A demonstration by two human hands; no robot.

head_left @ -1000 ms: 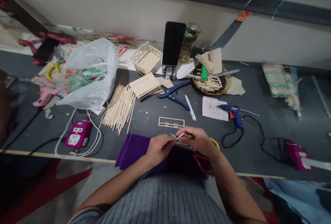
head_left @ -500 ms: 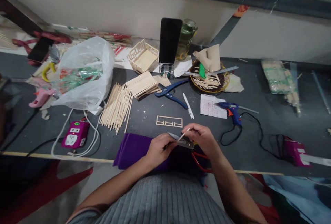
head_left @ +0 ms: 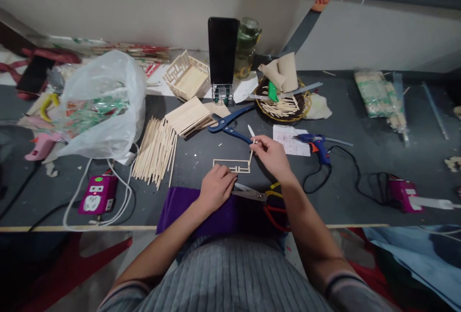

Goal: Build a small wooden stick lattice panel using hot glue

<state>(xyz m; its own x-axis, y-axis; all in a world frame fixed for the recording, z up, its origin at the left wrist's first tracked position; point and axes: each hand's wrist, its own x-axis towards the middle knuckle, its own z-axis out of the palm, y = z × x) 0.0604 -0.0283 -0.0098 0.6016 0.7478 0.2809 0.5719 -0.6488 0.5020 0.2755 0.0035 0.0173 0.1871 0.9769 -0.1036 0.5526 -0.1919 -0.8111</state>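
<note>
My right hand pinches a short wooden stick and holds it upright against the right end of a small wooden lattice frame lying flat on the dark table. My left hand rests on the frame's near edge with its fingers curled, pressing it down. Scissors with red and yellow handles lie just behind my hands, on a purple cloth at the table's near edge.
Blue cutters, a white pen and a blue glue gun lie beyond the frame. A heap of sticks, stacked flat sticks, a plastic bag, a power strip, a phone on a stand and a basket stand around.
My right hand moved forward from the scissors to the frame with the stick. My left hand let go of the stick and came down on the frame. The scissors now lie on the cloth.
</note>
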